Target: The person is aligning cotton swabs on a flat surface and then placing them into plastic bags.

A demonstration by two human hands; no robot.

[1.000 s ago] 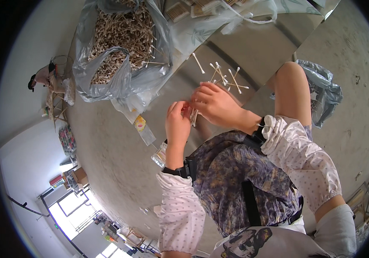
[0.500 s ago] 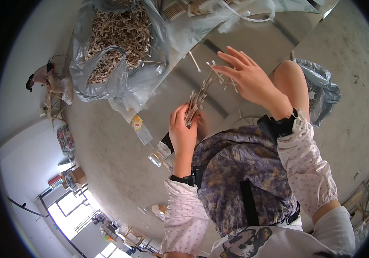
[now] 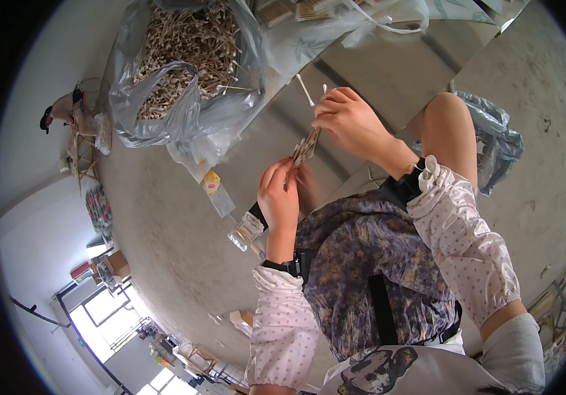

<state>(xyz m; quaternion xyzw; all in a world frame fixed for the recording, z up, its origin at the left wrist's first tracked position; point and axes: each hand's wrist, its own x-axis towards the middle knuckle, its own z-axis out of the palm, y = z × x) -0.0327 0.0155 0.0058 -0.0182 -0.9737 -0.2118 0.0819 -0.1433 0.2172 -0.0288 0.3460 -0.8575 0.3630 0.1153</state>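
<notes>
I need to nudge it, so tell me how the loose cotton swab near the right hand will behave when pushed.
The loose cotton swab should be light, being so thin. It will probably roll or skid, as it is slim and the table looks smooth. It seems fairly stiff, since it lies straight.

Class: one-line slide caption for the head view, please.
Swabs bundled in the left hand, the right hand at their far end, near a bag of loose swabs.

The left hand [image 3: 278,197] holds a swab bundle [image 3: 305,151]; the right hand [image 3: 352,122] curls at its far end. A loose swab [image 3: 305,90] lies on the surface [image 3: 395,72] near a grey bag [image 3: 164,133] of swabs [image 3: 187,49].
</notes>
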